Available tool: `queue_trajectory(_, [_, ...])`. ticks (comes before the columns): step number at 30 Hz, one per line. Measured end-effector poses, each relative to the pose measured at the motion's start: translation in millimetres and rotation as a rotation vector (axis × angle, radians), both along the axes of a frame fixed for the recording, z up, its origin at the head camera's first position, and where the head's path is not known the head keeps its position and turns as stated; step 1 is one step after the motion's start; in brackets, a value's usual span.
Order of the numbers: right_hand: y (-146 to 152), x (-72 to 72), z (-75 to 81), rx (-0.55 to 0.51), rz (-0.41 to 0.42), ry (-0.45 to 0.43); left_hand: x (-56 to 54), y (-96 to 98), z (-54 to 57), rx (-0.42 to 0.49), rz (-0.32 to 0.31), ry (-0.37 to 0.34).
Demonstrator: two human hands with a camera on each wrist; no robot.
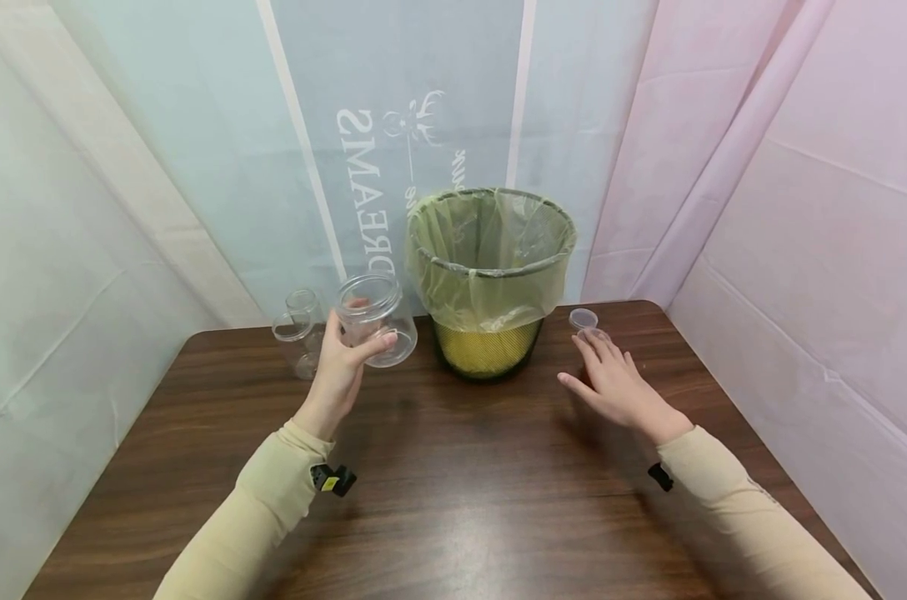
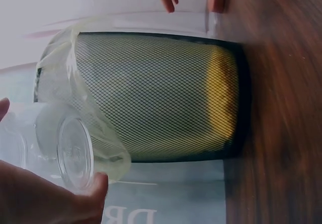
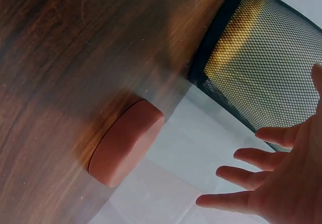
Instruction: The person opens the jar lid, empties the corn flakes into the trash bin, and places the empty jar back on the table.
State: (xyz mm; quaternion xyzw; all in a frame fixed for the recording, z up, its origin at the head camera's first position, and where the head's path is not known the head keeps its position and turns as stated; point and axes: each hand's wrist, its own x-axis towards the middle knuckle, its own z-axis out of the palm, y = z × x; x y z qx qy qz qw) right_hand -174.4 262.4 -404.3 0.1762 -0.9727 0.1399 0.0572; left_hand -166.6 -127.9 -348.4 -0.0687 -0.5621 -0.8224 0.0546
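Note:
My left hand (image 1: 337,367) grips a clear jar (image 1: 399,337) around its side, raised above the table left of the waste bin. The jar is tilted, and its round base shows in the left wrist view. My right hand (image 1: 614,383) is held over the table right of the bin, its fingers spread with nothing between them. Its fingertips overlap small clear round pieces (image 1: 583,317) in the head view. In the right wrist view, a reddish-brown block-like thing (image 3: 126,143) sits on the tabletop near that hand; the hand mostly hides that spot in the head view.
A black mesh waste bin (image 1: 491,354) with a pale yellow liner (image 1: 491,304) stands at the table's back middle. Two clear containers (image 1: 293,330) stand at the back left, partly behind my left hand. Hanging cloth (image 1: 573,100) encloses the brown wooden table (image 1: 461,500).

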Motion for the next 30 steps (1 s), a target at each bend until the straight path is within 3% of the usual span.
queue_trajectory(5, [0, 2.6, -3.8, 0.008, 0.002, 0.005, 1.3, -3.8, -8.8, -0.054, 0.037, -0.032])
queue_trajectory(23, [2, 9.4, -13.1, 0.03, 0.026, 0.045, 5.2, -21.1, -28.0, -0.137, 0.068, -0.104])
queue_trajectory(30, [1, 10.8, -13.7, 0.031, 0.026, 0.057, 8.1, -27.6, -34.2, -0.22, 0.09, -0.147])
